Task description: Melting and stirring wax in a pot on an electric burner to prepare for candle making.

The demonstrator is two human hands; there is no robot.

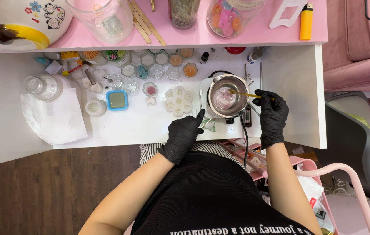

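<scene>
A small metal pot with pale pinkish melted stuff stands on a white table, on a small white hot plate. My right hand, in a black glove, holds a thin wooden stick whose tip dips into the pot. My left hand, also in a black glove, rests on the table's front edge just left of the pot, thumb raised toward the pot's handle.
A white flower-shaped mould, a blue square mould, several small glass cups and a glass bottle on white paper lie to the left. A pink shelf above holds jars, sticks and a yellow lighter. A grey chair stands at right.
</scene>
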